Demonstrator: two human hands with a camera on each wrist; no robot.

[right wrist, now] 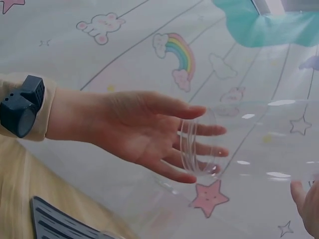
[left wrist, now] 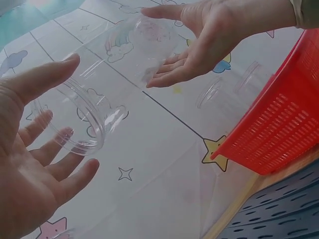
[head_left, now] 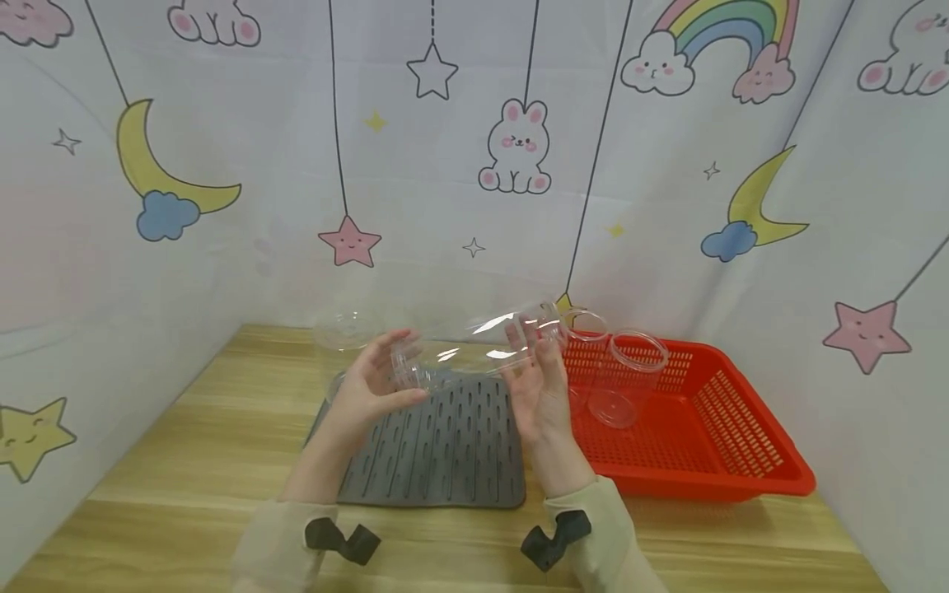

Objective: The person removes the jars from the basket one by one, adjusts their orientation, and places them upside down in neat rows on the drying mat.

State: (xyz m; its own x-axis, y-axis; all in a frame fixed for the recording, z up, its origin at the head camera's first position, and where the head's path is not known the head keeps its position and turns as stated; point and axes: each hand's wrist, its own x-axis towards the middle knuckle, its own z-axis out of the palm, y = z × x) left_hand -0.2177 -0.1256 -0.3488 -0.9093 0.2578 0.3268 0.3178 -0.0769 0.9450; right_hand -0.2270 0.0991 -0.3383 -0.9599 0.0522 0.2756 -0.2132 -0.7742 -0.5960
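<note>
A clear plastic jar (head_left: 474, 346) lies sideways in the air above the grey slotted mat (head_left: 437, 461), its right end slightly higher. My left hand (head_left: 366, 383) holds the left end, thumb in front and fingers behind. My right hand (head_left: 537, 387) supports the other end between thumb and fingers. Ridged rings (left wrist: 92, 117) circle the end at my left hand in the left wrist view. The right wrist view has my left hand (right wrist: 144, 132) around that end, while only fingertips of my right hand (right wrist: 310, 209) show at the edge.
A red perforated basket (head_left: 712, 461) stands at the right, with two clear jars (head_left: 638, 354) upright in its left part. Another clear jar (head_left: 344, 336), faint, stands behind the mat's left corner. A patterned cloth backdrop (head_left: 445, 206) surrounds the wooden table (head_left: 170, 486).
</note>
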